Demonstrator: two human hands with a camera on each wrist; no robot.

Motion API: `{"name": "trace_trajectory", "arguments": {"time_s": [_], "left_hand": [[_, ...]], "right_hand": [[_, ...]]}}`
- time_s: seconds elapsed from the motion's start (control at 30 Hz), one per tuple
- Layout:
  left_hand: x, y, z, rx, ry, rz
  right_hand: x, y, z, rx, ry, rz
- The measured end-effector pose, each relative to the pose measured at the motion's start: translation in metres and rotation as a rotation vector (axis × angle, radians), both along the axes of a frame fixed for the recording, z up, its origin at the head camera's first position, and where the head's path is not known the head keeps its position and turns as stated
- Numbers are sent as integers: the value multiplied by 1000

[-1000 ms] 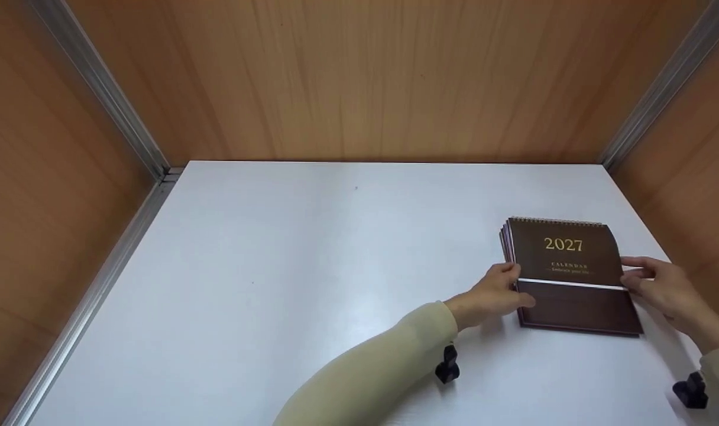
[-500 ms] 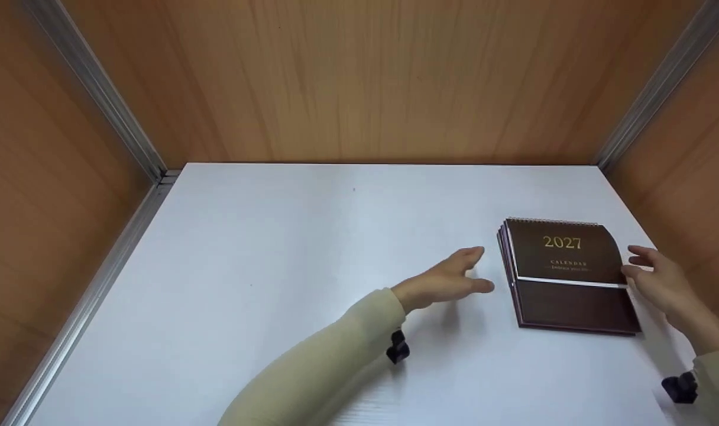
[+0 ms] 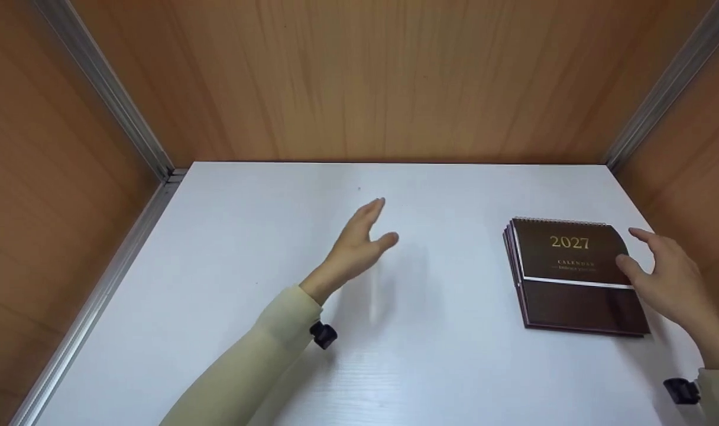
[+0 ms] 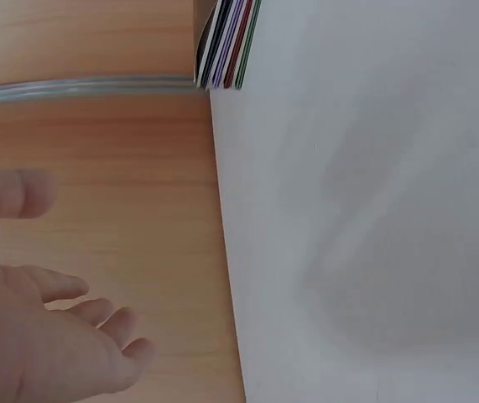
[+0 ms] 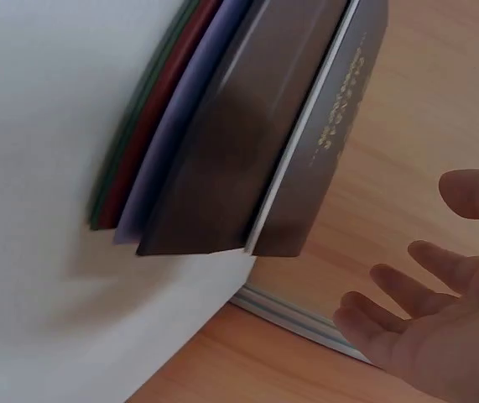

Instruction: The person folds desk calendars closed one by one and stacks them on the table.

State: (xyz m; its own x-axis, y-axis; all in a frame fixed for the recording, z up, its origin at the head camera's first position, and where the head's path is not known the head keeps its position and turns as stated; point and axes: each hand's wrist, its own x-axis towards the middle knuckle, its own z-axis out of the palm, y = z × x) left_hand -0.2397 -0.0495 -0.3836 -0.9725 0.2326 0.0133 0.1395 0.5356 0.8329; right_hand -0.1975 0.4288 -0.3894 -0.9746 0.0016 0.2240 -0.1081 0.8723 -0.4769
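A dark brown desk calendar with gold "2027" lettering and a wire spiral lies at the right of the white table. Below it, layers edged in purple, red and green show in the right wrist view. My right hand hovers by the calendar's right side, fingers spread; its thumb overlaps the edge in the head view, but the right wrist view shows a gap. Over the table's middle, well left of the stack, my left hand is raised with thumb and fingers apart, holding nothing.
The white table is bordered by a wood-grain back panel and side panels, with metal rails at the corners. A small black wrist device sits at the left cuff, another at the right.
My left hand has let go of the stack's left side and swung left to mid-table. My right hand has loosened from the right edge and lifted slightly. The calendar stack stays put.
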Motion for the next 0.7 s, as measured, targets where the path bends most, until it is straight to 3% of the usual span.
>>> {"name": "trace_trajectory", "arguments": {"time_s": [0.27, 0.47, 0.7], "left_hand": [[7, -49, 5, -143, 236, 133], [12, -73, -4, -281, 364, 226], [21, -97, -17, -408, 477, 304]], "right_hand": [[8, -26, 5, -17, 43, 30], [7, -47, 6, -46, 131, 82], [6, -74, 2, -55, 133, 107]]}}
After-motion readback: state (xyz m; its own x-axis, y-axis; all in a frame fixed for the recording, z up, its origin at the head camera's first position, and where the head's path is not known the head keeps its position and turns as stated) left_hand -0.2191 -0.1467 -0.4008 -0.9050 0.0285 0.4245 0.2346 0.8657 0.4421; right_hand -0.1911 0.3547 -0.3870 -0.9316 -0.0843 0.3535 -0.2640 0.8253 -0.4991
